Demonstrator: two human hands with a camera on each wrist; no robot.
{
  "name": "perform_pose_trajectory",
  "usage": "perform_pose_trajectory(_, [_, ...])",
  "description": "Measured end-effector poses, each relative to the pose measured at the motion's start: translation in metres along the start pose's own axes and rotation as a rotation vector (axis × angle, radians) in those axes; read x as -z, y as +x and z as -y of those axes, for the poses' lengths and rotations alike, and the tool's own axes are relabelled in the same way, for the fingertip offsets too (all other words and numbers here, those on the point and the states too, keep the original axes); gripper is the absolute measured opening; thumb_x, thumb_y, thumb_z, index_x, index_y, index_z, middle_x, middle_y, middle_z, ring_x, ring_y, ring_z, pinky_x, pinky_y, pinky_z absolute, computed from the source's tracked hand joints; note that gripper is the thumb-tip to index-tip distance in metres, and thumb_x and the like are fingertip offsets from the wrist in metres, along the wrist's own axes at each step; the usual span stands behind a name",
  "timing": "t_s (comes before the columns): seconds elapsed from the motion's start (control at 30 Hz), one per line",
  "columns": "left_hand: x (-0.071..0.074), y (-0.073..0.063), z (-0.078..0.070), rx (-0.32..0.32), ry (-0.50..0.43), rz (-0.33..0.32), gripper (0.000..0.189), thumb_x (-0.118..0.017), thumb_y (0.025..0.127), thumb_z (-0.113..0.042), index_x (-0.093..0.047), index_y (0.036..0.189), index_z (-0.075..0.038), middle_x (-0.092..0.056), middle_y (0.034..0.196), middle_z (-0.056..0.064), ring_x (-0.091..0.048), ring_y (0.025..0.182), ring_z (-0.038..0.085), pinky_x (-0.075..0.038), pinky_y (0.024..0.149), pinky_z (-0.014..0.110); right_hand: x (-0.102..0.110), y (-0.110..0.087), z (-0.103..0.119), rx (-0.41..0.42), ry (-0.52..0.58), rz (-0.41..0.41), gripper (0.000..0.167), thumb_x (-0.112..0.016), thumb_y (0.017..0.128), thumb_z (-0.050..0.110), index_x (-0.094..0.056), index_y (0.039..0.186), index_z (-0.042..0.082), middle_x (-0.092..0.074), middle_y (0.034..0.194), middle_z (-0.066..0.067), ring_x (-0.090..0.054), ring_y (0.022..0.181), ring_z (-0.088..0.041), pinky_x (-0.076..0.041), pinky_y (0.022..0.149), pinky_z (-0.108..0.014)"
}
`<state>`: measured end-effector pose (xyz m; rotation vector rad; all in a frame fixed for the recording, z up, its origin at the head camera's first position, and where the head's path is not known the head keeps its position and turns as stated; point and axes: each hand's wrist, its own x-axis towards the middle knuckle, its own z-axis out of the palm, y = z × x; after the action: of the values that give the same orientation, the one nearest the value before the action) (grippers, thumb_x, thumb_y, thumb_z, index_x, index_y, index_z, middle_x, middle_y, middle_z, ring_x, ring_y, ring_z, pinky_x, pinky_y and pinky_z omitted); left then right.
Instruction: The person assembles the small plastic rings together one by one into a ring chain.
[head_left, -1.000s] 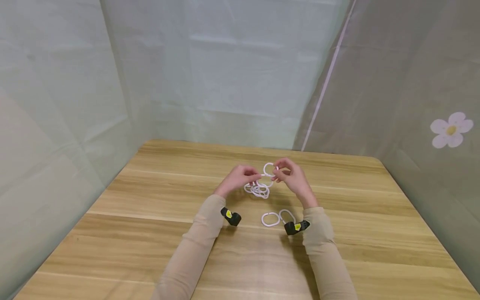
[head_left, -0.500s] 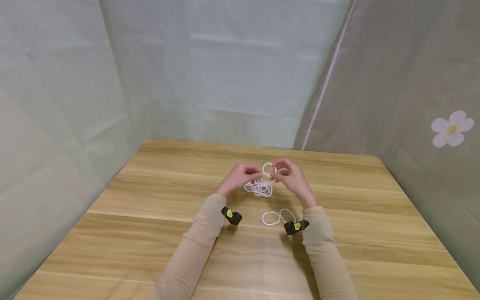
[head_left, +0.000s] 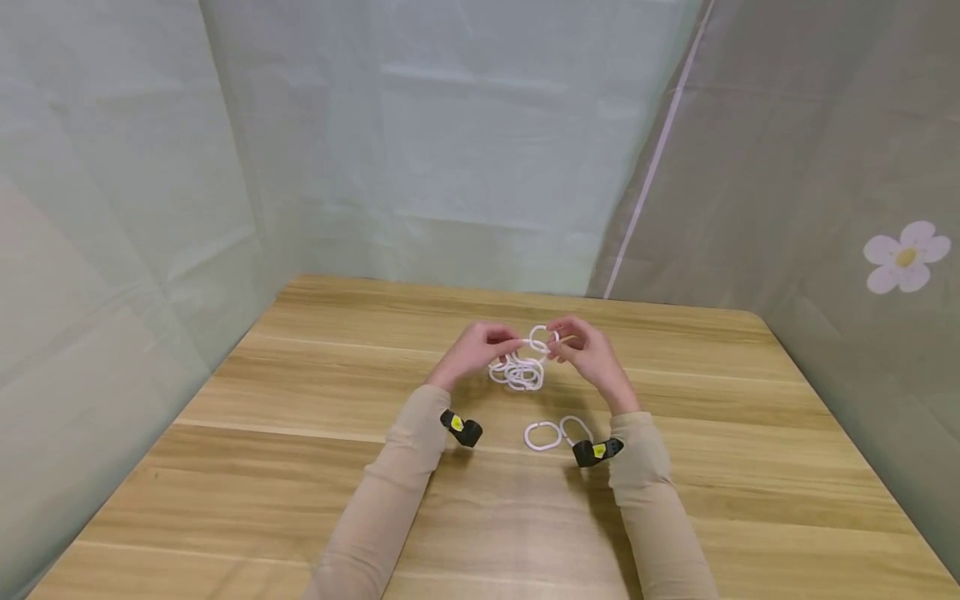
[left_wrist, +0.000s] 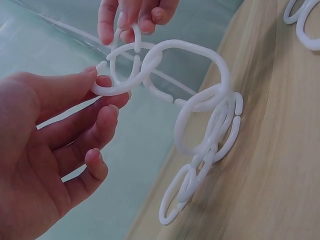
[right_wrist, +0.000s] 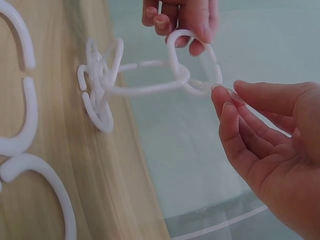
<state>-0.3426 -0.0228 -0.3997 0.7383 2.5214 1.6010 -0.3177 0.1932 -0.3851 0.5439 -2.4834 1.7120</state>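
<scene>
My left hand point(head_left: 476, 348) pinches a white plastic C-shaped link point(left_wrist: 117, 90) between thumb and fingers, at the upper end of a chain. From it the linked white chain point(left_wrist: 220, 62) hangs down to a small heap point(head_left: 521, 374) on the table. Opposite, my right hand point(head_left: 587, 354) pinches another white link point(left_wrist: 137, 40) between thumb and fingertips. In the left wrist view this link crosses the left hand's link, its gap facing down near it. The right fingertips point(right_wrist: 222, 95) cover most of it in the right wrist view.
Two loose white links, one oval point(head_left: 542, 447) and one tilted beside it point(head_left: 576, 428), lie on the wooden table point(head_left: 285, 492) nearer the body, by the right wrist's black camera point(head_left: 596, 452). Pale cloth walls point(head_left: 480, 167) stand behind and at the sides.
Both hands have shifted only slightly: they came a little closer together, then the right hand drew slightly right and the left slightly up. Each keeps its link, and the chain has moved slightly.
</scene>
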Motion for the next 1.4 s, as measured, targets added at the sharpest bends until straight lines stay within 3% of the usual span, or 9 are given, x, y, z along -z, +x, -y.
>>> perform_pose_trajectory(0.23, [0.002, 0.000, 0.004, 0.005, -0.005, -0.001, 0.027, -0.061, 0.096, -0.018, -0.066, 0.105, 0.007, -0.070, 0.094, 0.022, -0.063, 0.088, 0.045, -0.052, 0.082, 0.052, 0.006, 0.000, -0.001, -0.017, -0.005, -0.029, 0.032, -0.061, 0.090, -0.004, -0.054, 0.121, -0.009, -0.064, 0.101, -0.032, -0.064, 0.070, -0.004, -0.056, 0.068, -0.030])
perform_pose_trajectory(0.37, [0.002, 0.000, 0.007, 0.014, -0.011, 0.017, 0.026, -0.060, 0.096, -0.015, -0.065, 0.105, 0.008, -0.069, 0.096, 0.023, -0.063, 0.088, 0.045, -0.053, 0.083, 0.052, 0.009, 0.000, -0.001, -0.029, -0.002, -0.053, 0.032, -0.061, 0.090, -0.003, -0.054, 0.121, -0.009, -0.065, 0.100, -0.032, -0.063, 0.068, -0.003, -0.054, 0.066, -0.025])
perform_pose_trajectory(0.6, [0.002, -0.002, 0.009, 0.028, 0.078, 0.046, 0.022, -0.061, 0.095, -0.015, -0.067, 0.104, 0.004, -0.069, 0.098, 0.019, -0.064, 0.089, 0.037, -0.050, 0.074, 0.026, 0.013, -0.001, 0.006, -0.011, -0.042, -0.090, 0.025, -0.063, 0.091, 0.002, -0.061, 0.114, -0.006, -0.067, 0.094, -0.023, -0.061, 0.068, -0.006, -0.050, 0.063, -0.022])
perform_pose_trajectory(0.77, [0.002, -0.002, 0.011, 0.055, 0.100, 0.071, 0.021, -0.061, 0.095, -0.014, -0.068, 0.106, 0.002, -0.070, 0.103, 0.017, -0.065, 0.089, 0.025, -0.051, 0.077, 0.024, 0.014, -0.002, 0.009, -0.001, -0.039, -0.093, 0.022, -0.060, 0.093, 0.003, -0.063, 0.113, -0.006, -0.068, 0.094, -0.022, -0.060, 0.067, -0.003, -0.050, 0.063, -0.024])
perform_pose_trajectory(0.87, [0.001, -0.001, 0.013, 0.070, 0.095, 0.072, 0.021, -0.056, 0.096, -0.008, -0.067, 0.110, 0.003, -0.069, 0.104, 0.018, -0.064, 0.090, 0.024, -0.050, 0.077, 0.024, 0.014, -0.002, 0.009, 0.002, -0.016, -0.080, 0.021, -0.058, 0.094, 0.002, -0.063, 0.113, -0.006, -0.066, 0.097, -0.029, -0.060, 0.067, -0.003, -0.052, 0.064, -0.026])
perform_pose_trajectory(0.97, [0.000, -0.001, 0.012, 0.079, 0.052, 0.043, 0.025, -0.049, 0.098, -0.006, -0.064, 0.114, 0.006, -0.068, 0.106, 0.023, -0.064, 0.090, 0.034, -0.050, 0.076, 0.027, 0.013, -0.002, 0.007, 0.009, 0.024, -0.057, 0.021, -0.057, 0.094, 0.001, -0.062, 0.113, -0.008, -0.065, 0.099, -0.034, -0.061, 0.066, -0.005, -0.052, 0.064, -0.026])
perform_pose_trajectory(1.13, [-0.001, 0.001, 0.004, 0.054, -0.012, -0.001, 0.034, -0.048, 0.102, -0.021, -0.063, 0.118, 0.004, -0.068, 0.105, 0.024, -0.062, 0.094, 0.044, -0.048, 0.074, 0.032, 0.010, 0.000, 0.004, 0.022, 0.078, -0.012, 0.021, -0.058, 0.093, -0.002, -0.059, 0.112, -0.011, -0.063, 0.098, -0.037, -0.062, 0.065, -0.006, -0.051, 0.062, -0.022])
perform_pose_trajectory(1.3, [-0.003, 0.002, -0.001, 0.017, 0.016, 0.030, 0.035, -0.052, 0.100, -0.027, -0.067, 0.111, 0.003, -0.069, 0.098, 0.022, -0.063, 0.092, 0.043, -0.047, 0.071, 0.029, 0.008, 0.000, 0.001, 0.010, 0.071, 0.021, 0.022, -0.059, 0.093, -0.001, -0.059, 0.112, -0.011, -0.064, 0.097, -0.034, -0.062, 0.066, -0.006, -0.051, 0.062, -0.023])
perform_pose_trajectory(1.4, [-0.006, 0.003, -0.003, 0.011, 0.053, 0.050, 0.032, -0.058, 0.098, -0.027, -0.069, 0.109, 0.001, -0.070, 0.097, 0.019, -0.065, 0.088, 0.034, -0.050, 0.073, 0.029, 0.008, -0.001, 0.001, 0.000, 0.049, 0.059, 0.022, -0.059, 0.093, 0.001, -0.059, 0.113, -0.010, -0.064, 0.098, -0.034, -0.063, 0.067, -0.009, -0.053, 0.064, -0.025])
